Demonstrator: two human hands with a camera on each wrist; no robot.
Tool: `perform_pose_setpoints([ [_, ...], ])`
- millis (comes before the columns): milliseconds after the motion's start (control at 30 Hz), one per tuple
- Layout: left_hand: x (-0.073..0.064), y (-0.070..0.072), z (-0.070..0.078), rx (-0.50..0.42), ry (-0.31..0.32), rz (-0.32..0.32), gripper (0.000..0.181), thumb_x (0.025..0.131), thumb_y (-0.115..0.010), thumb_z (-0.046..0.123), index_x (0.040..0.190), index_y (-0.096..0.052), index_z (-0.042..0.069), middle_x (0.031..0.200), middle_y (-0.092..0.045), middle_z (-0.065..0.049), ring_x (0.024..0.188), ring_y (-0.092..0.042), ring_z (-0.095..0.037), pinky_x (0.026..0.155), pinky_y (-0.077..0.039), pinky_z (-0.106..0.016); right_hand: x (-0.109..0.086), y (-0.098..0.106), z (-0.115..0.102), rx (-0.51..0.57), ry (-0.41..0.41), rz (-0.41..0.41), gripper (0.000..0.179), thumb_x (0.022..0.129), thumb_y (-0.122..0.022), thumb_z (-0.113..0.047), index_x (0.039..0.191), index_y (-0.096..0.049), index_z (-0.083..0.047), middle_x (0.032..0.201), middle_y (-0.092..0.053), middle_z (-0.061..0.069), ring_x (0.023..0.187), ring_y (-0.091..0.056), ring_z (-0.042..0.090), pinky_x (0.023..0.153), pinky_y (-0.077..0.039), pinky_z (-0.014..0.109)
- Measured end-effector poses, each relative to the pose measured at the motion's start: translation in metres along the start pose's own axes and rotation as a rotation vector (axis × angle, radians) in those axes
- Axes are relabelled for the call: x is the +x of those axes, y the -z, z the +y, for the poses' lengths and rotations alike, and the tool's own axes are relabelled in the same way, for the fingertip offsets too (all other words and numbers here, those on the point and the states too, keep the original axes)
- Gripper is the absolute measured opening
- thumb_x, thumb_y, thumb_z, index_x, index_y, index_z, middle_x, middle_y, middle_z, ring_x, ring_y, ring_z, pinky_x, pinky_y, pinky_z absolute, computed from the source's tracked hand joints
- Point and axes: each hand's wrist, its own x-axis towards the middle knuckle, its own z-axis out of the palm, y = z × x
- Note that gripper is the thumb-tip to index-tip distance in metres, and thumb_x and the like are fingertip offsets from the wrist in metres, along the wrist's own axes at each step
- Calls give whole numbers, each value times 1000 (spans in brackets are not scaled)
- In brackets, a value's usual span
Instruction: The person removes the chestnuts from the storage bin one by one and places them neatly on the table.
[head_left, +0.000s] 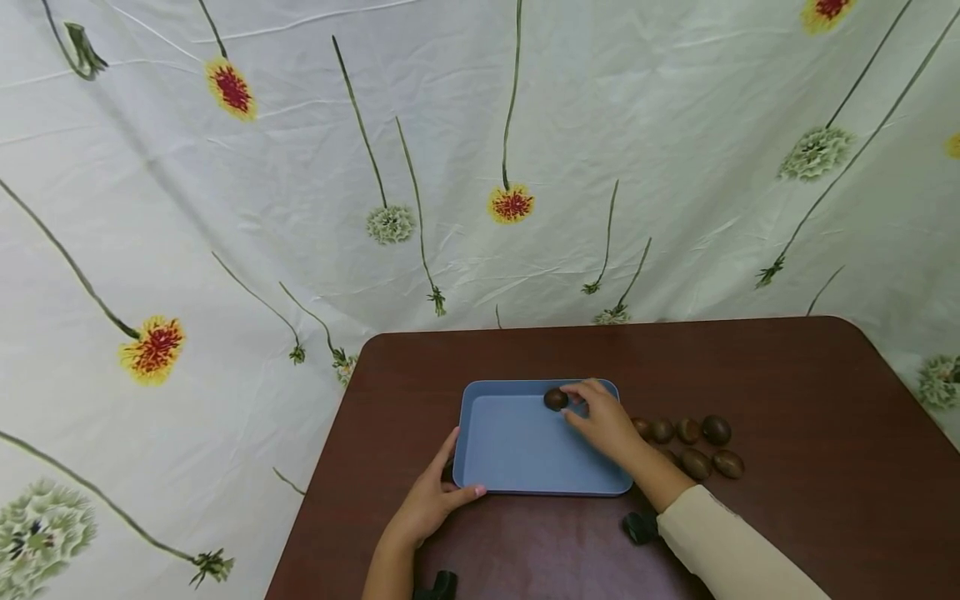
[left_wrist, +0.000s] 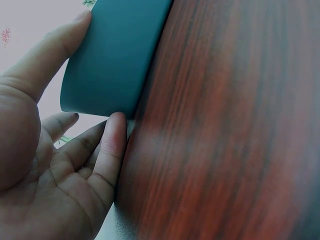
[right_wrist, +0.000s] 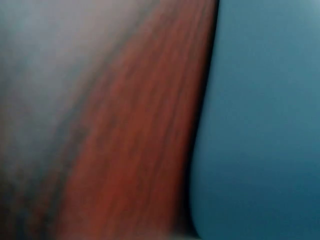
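A light blue rectangular tray [head_left: 517, 442] lies on the brown table. My left hand [head_left: 431, 500] holds its near left corner, thumb along the near rim and the other fingers at the left side. The left wrist view shows this hand [left_wrist: 65, 145] close, its thumb on the tray's side wall [left_wrist: 115, 60]. Over the tray's back right part, my right hand [head_left: 603, 421] pinches a dark brown, egg-shaped piece [head_left: 555, 399] between thumb and forefinger tips. The right wrist view has only the tray [right_wrist: 260, 120] and tabletop, not the fingers.
Several similar dark brown pieces [head_left: 695, 464] lie in two rows right of the tray, partly behind my right forearm. The wood-grain table [head_left: 810, 400] has rounded back corners. Behind it hangs a white flowered cloth [head_left: 315, 167].
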Motion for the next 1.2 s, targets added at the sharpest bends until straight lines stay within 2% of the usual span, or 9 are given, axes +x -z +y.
perform_pose_setpoints([
  [233, 0, 0, -1, -12, 1, 1, 108, 80, -84, 46, 161, -11, 47, 167, -25, -13, 77, -63, -20, 70, -51, -32, 7, -5, 1, -62, -38, -20, 38, 93, -75, -19, 130, -67, -11, 114, -59, 6, 95, -58, 19, 76, -47, 35],
  [300, 1, 0, -2, -14, 1, -1, 108, 81, -84, 46, 161, -11, 47, 167, -25, -13, 77, -63, -20, 70, -51, -32, 9, -6, 2, -75, -45, -29, 40, 93, -75, -19, 132, -66, -12, 117, -58, 7, 98, -59, 21, 76, -47, 35],
  [500, 1, 0, -3, -12, -1, -6, 108, 81, -84, 45, 161, -11, 47, 167, -24, -13, 79, -64, -20, 71, -52, -33, 8, -6, 3, -102, -27, -49, 47, 92, -76, -18, 136, -64, -10, 123, -56, 12, 109, -61, 29, 84, -52, 44],
  [733, 2, 0, -3, -10, -2, -3, 108, 81, -84, 45, 160, -11, 47, 167, -24, -16, 80, -64, -20, 71, -52, -33, 8, -7, 4, -142, -14, -88, 49, 93, -75, -22, 139, -62, -15, 127, -57, 12, 114, -60, 30, 90, -52, 48],
  [1200, 1, 0, -2, -7, -1, 2, 108, 81, -84, 45, 161, -10, 46, 167, -24, -15, 80, -64, -20, 72, -52, -34, 11, -7, 6, -146, -9, -128, 40, 92, -76, -23, 129, -64, -13, 131, -65, 10, 120, -63, 29, 98, -51, 49],
])
